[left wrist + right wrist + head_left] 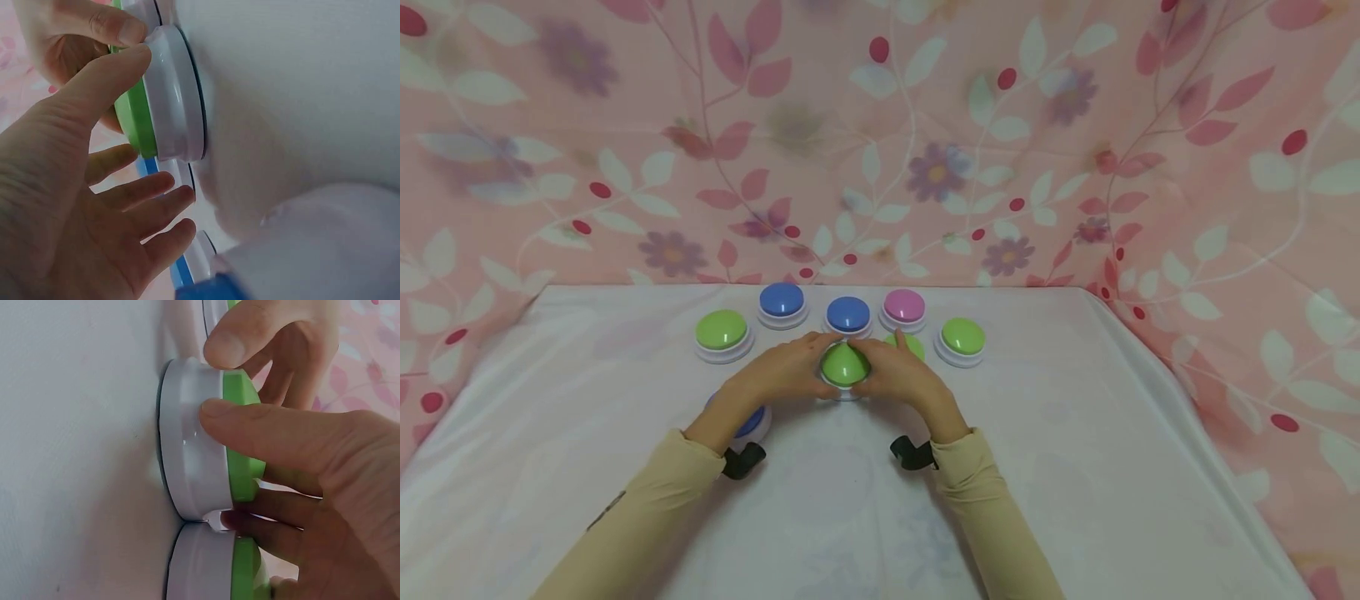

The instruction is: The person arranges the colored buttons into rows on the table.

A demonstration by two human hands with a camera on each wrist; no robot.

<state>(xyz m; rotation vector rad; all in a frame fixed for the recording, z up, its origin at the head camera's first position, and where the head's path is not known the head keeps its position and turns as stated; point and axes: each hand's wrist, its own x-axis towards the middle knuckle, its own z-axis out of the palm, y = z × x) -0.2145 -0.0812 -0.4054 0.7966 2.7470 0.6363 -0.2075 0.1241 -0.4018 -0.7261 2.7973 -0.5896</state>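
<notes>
A green-topped push button (845,367) with a round white base stands on the cloth between both hands. My left hand (782,367) holds its left side; in the left wrist view the thumb lies against the white base (178,94), the other fingers spread beyond it. From the right, my right hand (901,373) holds the same button, its thumb (231,419) on the base and its fingers behind the green top. Another green button (911,345) is partly hidden behind the right hand and touches the held one's base in the right wrist view. Under the left wrist sits a partly covered blue button (750,422).
Beyond the hands stand two blue buttons (782,298) and a pink button (904,306). One green button (721,331) is at the left, another green button (962,337) at the right. A floral curtain (880,150) rises behind the white-covered table (1112,467).
</notes>
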